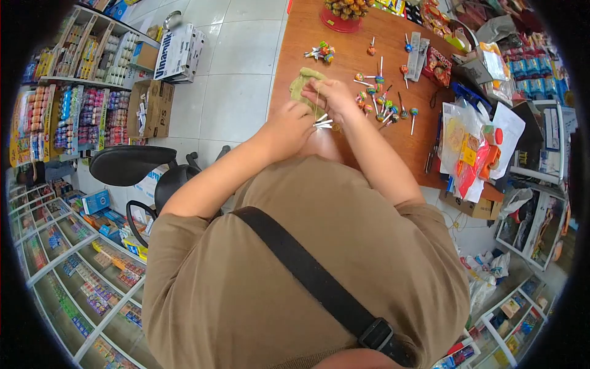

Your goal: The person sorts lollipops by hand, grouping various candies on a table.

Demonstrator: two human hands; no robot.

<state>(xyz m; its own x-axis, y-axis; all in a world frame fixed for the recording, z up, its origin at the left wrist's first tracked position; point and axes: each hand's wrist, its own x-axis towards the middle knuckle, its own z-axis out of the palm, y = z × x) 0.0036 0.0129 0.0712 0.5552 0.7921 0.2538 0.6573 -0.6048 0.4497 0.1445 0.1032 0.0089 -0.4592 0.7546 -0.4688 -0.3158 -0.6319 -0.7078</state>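
Near the left edge of the wooden table (295,37), my left hand (289,126) is closed on a small bunch of lollipops whose white sticks (323,123) point right; their heads are hidden. My right hand (335,98) pinches a thin rubber band or string (317,106) stretched beside the sticks. A green cloth (302,86) lies just beyond both hands. Farther up sits a bundle of lollipops (322,53). Loose lollipops (380,104) with colourful wrappers are scattered to the right of my right hand.
A red pot (340,21) holds a lollipop arrangement at the table's far edge. Plastic bags and papers (470,144) lie on the right side, near a red snack packet (437,66). A black chair (132,165) and a cardboard box (161,109) stand at left.
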